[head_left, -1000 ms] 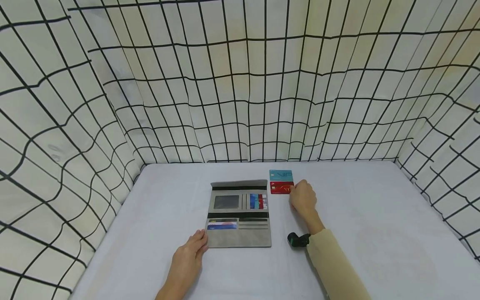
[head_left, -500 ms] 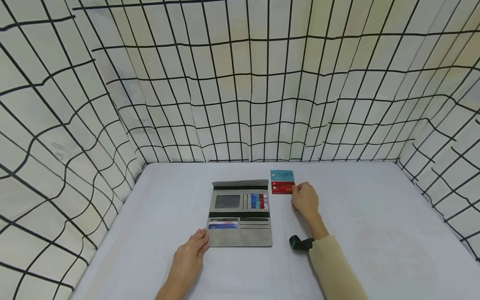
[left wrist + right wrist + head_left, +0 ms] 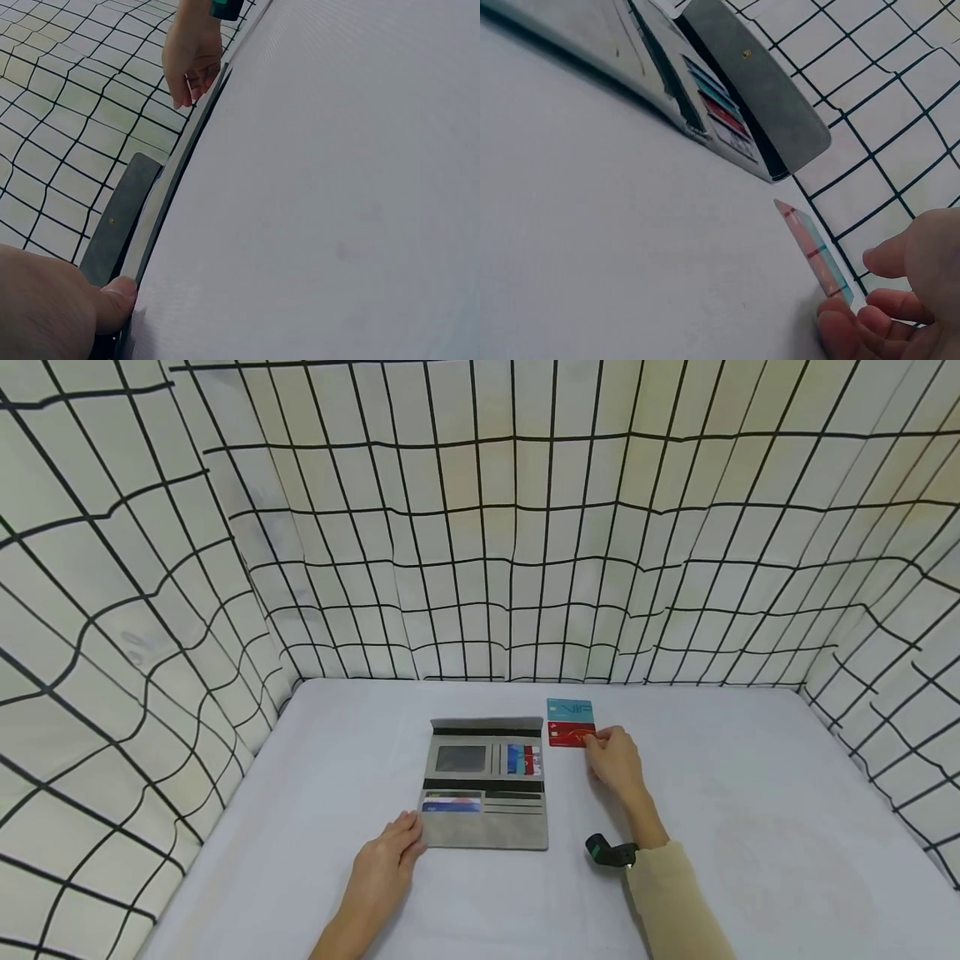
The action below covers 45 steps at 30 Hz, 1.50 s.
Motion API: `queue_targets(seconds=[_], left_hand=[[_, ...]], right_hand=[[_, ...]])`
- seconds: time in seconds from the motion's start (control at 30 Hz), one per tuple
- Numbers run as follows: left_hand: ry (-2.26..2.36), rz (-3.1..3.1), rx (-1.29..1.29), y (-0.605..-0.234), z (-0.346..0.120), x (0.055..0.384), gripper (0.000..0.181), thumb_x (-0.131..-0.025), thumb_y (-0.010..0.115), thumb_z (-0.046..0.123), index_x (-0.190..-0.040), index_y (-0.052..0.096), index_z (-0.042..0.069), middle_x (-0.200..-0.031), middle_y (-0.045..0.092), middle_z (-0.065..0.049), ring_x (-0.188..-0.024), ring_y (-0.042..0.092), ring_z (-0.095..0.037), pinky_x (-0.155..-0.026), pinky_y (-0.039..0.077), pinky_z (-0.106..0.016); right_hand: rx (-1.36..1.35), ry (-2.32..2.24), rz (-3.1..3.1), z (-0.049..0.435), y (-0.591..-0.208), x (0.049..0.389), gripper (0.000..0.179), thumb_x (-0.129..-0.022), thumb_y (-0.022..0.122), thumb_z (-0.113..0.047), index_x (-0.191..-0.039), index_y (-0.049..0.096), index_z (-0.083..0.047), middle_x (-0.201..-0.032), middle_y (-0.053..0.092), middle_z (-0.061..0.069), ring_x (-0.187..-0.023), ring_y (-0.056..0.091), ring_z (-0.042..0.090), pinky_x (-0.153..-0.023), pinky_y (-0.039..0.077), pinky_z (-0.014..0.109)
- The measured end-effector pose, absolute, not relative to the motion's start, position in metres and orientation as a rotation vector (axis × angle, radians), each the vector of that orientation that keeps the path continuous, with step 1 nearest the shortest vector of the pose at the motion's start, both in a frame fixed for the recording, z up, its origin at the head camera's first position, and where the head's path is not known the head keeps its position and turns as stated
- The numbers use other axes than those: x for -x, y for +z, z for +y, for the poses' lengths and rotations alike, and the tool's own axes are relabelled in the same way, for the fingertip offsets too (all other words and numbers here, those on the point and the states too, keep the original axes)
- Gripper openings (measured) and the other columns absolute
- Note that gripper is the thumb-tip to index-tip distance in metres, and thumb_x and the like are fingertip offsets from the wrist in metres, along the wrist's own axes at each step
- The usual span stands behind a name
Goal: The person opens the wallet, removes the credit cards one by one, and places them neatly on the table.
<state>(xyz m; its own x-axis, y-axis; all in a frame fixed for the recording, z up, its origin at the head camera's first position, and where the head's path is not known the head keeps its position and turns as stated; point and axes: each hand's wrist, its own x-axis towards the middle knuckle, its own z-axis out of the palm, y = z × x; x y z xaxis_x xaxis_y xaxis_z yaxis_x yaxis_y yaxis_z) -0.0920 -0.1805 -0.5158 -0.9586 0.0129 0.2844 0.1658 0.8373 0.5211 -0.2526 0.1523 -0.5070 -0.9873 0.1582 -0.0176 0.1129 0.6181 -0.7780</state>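
Observation:
An unfolded grey wallet (image 3: 487,832) lies on the white table, with cards (image 3: 523,759) in its upper right slots and more cards (image 3: 451,804) in its lower left slots. Straight fingers of my left hand (image 3: 382,866) rest against the wallet's lower left edge; the left wrist view shows the thumb (image 3: 118,291) on that edge. To the wallet's right, a teal card (image 3: 570,708) lies just beyond a red card (image 3: 567,733). Fingertips of my right hand (image 3: 617,762) touch the red card's near right corner. In the right wrist view, the right thumb (image 3: 889,259) stands apart from the fingers.
A black wrist camera (image 3: 611,852) sits on the right wrist beside a beige sleeve (image 3: 675,893). White walls with a black grid (image 3: 517,560) rise behind and on both sides of the table. The wallet's flap (image 3: 769,90) stands raised at the far side.
The head view has shifted slightly, so the scene sits a little further right. My right fingers have loosened a little at the red card's corner. The left hand keeps its place on the wallet.

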Motion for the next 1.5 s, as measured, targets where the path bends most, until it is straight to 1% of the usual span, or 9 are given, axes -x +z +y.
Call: queue_targets(seconds=[0.07, 0.17, 0.27, 0.33, 0.53, 0.73, 0.9, 1.3, 1.5], left_hand=[[-0.825, -2.741, 0.142, -0.516, -0.181, 0.093, 0.029, -0.088, 0.074, 0.004, -0.115, 0.071, -0.005, -0.129, 0.067, -0.020, -0.122, 0.064, -0.036, -0.102, 0.052, -0.049], [-0.828, -2.742, 0.141, -0.516, -0.181, 0.093, 0.028, -0.088, 0.074, 0.004, -0.115, 0.071, -0.005, -0.129, 0.067, -0.020, -0.122, 0.064, -0.037, -0.101, 0.052, -0.049], [-0.835, -2.754, 0.126, -0.517, -0.181, 0.094, 0.029, -0.089, 0.074, 0.005, -0.116, 0.071, -0.005, -0.129, 0.067, -0.019, -0.122, 0.064, -0.037, -0.101, 0.052, -0.049], [-0.834, -2.754, 0.123, -0.517, -0.182, 0.094, 0.029, -0.089, 0.074, 0.006, -0.116, 0.072, -0.005, -0.129, 0.067, -0.019, -0.122, 0.064, -0.037, -0.102, 0.052, -0.049], [-0.823, -2.708, 0.143, -0.519, -0.182, 0.093, 0.029, -0.086, 0.076, 0.006, -0.113, 0.073, -0.006, -0.125, 0.069, -0.020, -0.118, 0.067, -0.037, -0.099, 0.054, -0.050], [-0.817, -2.707, 0.152, -0.519, -0.182, 0.093, 0.029, -0.086, 0.076, 0.006, -0.112, 0.073, -0.005, -0.125, 0.069, -0.020, -0.117, 0.067, -0.037, -0.099, 0.054, -0.050], [-0.812, -2.729, 0.136, -0.518, -0.182, 0.093, 0.029, -0.087, 0.076, 0.007, -0.114, 0.073, -0.004, -0.127, 0.069, -0.018, -0.119, 0.066, -0.036, -0.100, 0.053, -0.050], [-0.841, -2.736, 0.116, -0.515, -0.182, 0.093, 0.030, -0.088, 0.075, 0.008, -0.115, 0.072, -0.005, -0.128, 0.068, -0.019, -0.120, 0.065, -0.037, -0.101, 0.053, -0.049], [-0.841, -2.743, 0.112, -0.515, -0.181, 0.094, 0.030, -0.088, 0.075, 0.008, -0.115, 0.071, -0.004, -0.129, 0.067, -0.018, -0.121, 0.065, -0.037, -0.102, 0.052, -0.049]], right_hand=[[0.234, 1.349, -2.794, 0.151, -0.504, 0.252, 0.042, -0.102, 0.054, -0.028, -0.125, 0.051, 0.007, -0.096, 0.061, 0.018, -0.054, 0.058, 0.016, -0.050, 0.050, 0.021], [0.217, 1.335, -2.812, 0.146, -0.497, 0.250, 0.042, -0.101, 0.055, -0.028, -0.125, 0.052, 0.006, -0.101, 0.059, 0.019, -0.068, 0.059, 0.019, -0.055, 0.050, 0.020], [0.184, 1.303, -2.821, 0.140, -0.490, 0.247, 0.040, -0.101, 0.058, -0.027, -0.123, 0.054, 0.006, -0.102, 0.059, 0.019, -0.082, 0.057, 0.023, -0.062, 0.048, 0.020], [0.155, 1.294, -2.823, 0.135, -0.486, 0.246, 0.038, -0.100, 0.060, -0.026, -0.121, 0.055, 0.005, -0.102, 0.059, 0.019, -0.085, 0.056, 0.024, -0.063, 0.049, 0.020], [0.051, 1.309, -2.836, 0.117, -0.477, 0.239, 0.032, -0.098, 0.065, -0.026, -0.116, 0.057, 0.000, -0.100, 0.065, 0.017, -0.076, 0.059, 0.021, -0.061, 0.054, 0.020], [-0.088, 1.286, -2.841, 0.095, -0.475, 0.231, 0.027, -0.096, 0.069, -0.025, -0.111, 0.061, -0.004, -0.093, 0.067, 0.011, -0.078, 0.060, 0.019, -0.062, 0.055, 0.022], [-0.233, 1.280, -2.871, 0.076, -0.472, 0.219, 0.023, -0.094, 0.072, -0.021, -0.107, 0.063, -0.004, -0.087, 0.066, 0.008, -0.074, 0.058, 0.016, -0.064, 0.058, 0.024], [-0.475, 1.319, -2.921, 0.049, -0.476, 0.202, 0.018, -0.092, 0.074, -0.019, -0.098, 0.066, -0.004, -0.076, 0.061, 0.002, -0.066, 0.053, 0.012, -0.057, 0.051, 0.017], [-0.576, 1.377, -2.948, 0.039, -0.482, 0.194, 0.012, -0.093, 0.073, -0.018, -0.095, 0.066, -0.008, -0.071, 0.059, 0.000, -0.057, 0.053, 0.010, -0.051, 0.049, 0.018]])
